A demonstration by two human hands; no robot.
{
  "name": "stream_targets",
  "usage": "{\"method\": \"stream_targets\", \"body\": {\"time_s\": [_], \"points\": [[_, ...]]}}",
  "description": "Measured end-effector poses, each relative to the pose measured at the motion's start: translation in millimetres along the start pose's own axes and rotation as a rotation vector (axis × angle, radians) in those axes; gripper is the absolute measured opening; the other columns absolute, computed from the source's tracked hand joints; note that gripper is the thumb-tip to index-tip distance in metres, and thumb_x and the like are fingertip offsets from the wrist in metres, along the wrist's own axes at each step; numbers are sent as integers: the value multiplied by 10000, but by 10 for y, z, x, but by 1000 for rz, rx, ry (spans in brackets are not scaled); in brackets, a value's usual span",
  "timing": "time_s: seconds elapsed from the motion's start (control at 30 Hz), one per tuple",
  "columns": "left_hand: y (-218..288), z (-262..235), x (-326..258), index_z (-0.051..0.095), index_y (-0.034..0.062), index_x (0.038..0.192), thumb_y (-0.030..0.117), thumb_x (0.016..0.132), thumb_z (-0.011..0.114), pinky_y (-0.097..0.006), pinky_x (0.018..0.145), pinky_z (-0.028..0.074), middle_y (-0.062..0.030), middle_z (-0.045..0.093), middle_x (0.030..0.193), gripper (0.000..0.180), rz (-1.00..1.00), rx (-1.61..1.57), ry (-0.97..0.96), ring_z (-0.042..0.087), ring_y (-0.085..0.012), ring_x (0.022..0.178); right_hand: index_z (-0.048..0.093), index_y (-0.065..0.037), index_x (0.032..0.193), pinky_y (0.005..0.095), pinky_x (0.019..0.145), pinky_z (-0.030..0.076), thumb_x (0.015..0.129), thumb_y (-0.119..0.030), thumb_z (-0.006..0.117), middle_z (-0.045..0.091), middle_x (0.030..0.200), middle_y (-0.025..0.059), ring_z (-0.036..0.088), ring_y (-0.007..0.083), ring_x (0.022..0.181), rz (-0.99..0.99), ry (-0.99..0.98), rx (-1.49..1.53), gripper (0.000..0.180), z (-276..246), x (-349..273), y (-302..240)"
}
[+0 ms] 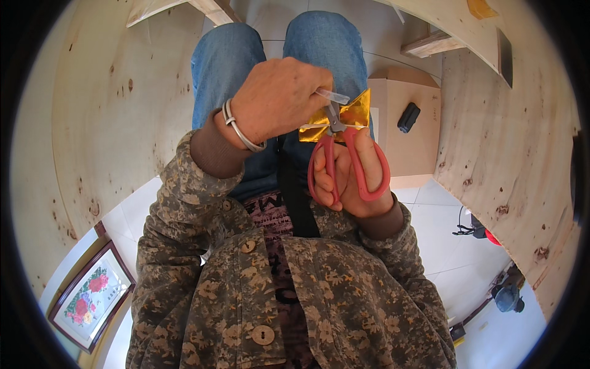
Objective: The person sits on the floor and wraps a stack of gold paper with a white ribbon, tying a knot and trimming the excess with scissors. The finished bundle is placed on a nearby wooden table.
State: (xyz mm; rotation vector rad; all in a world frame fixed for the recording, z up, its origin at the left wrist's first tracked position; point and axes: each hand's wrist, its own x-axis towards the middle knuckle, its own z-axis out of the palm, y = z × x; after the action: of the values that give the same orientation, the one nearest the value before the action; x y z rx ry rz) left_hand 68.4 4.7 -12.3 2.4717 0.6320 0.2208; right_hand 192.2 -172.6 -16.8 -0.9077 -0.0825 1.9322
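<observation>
My right hand [359, 178] is closed round the red handles of a pair of scissors [386, 175], fingers and thumb in the loops. The grey blades point away from me, up to my left hand [276, 92]. A clear plastic strip [334, 96] sticks out of my left hand's closed fingers and passes by the blade tips. Around the blades lies a piece of shiny gold foil [356, 114] with a thin white line across it. Part of the foil is behind the scissors and my left hand, so I cannot tell how it is held.
Beyond my right hand stands a cardboard box [402, 150] with a small black object [408, 117] on it. Wooden panels rise at left [110, 111] and right [491, 141]. A framed flower picture [92, 295] is at lower left. My jeans-clad legs [322, 46] are beneath the hands.
</observation>
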Motion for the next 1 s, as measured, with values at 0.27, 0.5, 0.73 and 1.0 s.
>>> {"method": "stream_targets", "body": {"time_s": [0.27, 0.5, 0.73, 1.0], "points": [[-29, 47, -15, 684, 89, 893, 225, 894, 671, -430, 583, 498, -119, 662, 738, 137, 23, -11, 17, 659, -356, 687, 559, -10, 986, 262, 452, 381, 943, -829, 216, 520, 665, 71, 517, 196, 541, -16, 11, -53, 890, 0, 22, -17], [-49, 54, -24, 675, 84, 883, 223, 897, 676, -424, 594, 490, -127, 660, 754, 140, 41, -19, 30, 652, -363, 707, 554, -3, 889, 232, 455, 333, 1007, -742, 244, 473, 593, 49, 446, 141, 498, -50, 134, -98, 809, -3, -17, -34], [-80, -92, -78, 579, 97, 994, 241, 994, 594, -520, 603, 484, -174, 649, 750, 145, -174, -192, 256, 632, -439, 729, 530, -30, 839, 236, 487, 339, 1048, -641, 296, 462, 585, 32, 412, 136, 488, -372, -97, -230, 686, -114, -107, -55], [-793, -495, -249, 556, 67, 931, 240, 1041, 541, -361, 557, 393, -53, 545, 748, 206, -508, -532, 491, 525, -185, 651, 580, -80, 1031, 253, 528, 442, 1009, -359, 652, 596, 753, 25, 613, 143, 667, -609, 753, 21, 289, -1762, 7, 170]]}}
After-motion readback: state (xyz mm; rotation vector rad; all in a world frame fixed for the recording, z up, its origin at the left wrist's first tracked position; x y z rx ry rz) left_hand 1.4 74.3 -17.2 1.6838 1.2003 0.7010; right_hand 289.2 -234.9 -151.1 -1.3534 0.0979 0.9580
